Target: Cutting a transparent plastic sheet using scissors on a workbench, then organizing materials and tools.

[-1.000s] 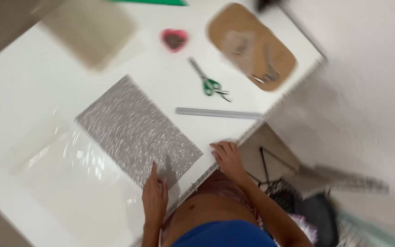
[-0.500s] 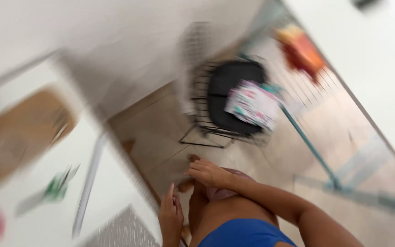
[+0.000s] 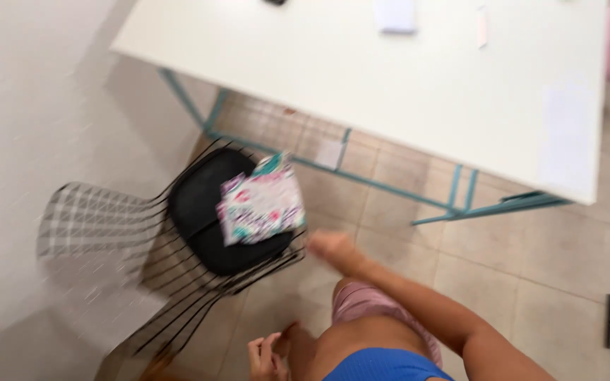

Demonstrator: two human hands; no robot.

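1. A folded fabric bundle (image 3: 261, 201) with a floral print in pink, teal and white lies flat and slightly askew, nearest the person's reaching right hand.
2. It rests on the black seat pad (image 3: 206, 212) of a wire chair, toward the pad's right edge.
3. One teal corner pokes up at its top; motion blur hides finer detail.

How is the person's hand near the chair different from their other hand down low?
The right hand is stretched out on a long straight arm towards the flowery packet lying on the black seat of the wire chair; the left hand is tucked in close to the body. The right hand is blurred, the left hand sharper, with fingers curled. The right hand is higher in the picture, the left hand at the bottom edge. Both hold nothing.
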